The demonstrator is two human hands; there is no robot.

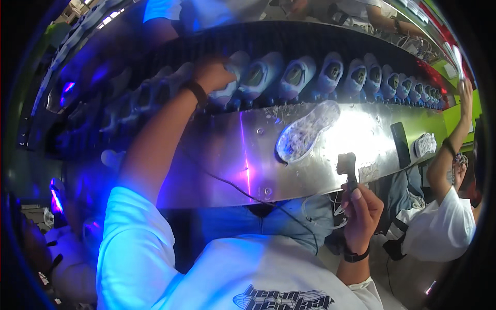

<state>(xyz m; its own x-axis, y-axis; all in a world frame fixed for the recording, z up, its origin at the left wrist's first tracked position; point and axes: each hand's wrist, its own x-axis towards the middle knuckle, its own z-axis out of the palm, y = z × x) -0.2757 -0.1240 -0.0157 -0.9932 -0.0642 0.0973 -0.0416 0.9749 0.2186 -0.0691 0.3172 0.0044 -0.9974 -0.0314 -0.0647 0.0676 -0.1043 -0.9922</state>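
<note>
My left hand (213, 77) reaches across to the row of pale shoes on the dark conveyor. Its fingers are bent round one pale shoe (226, 97), partly hiding it. Near the front edge of the metal table, my right hand (361, 211) is closed on a small dark tool with a blocky, brush-like head (347, 166); against the glare its exact kind is unclear. A sole-shaped piece (305, 135) with a mottled white and grey surface lies on the table between my hands.
More pale shoes (298, 77) line the conveyor (341, 41) toward the right. A thin dark cable (227, 182) crosses the metal table (217, 150). A dark flat object (400, 144) lies farther right. Other people work at the right (439, 222) and across the conveyor.
</note>
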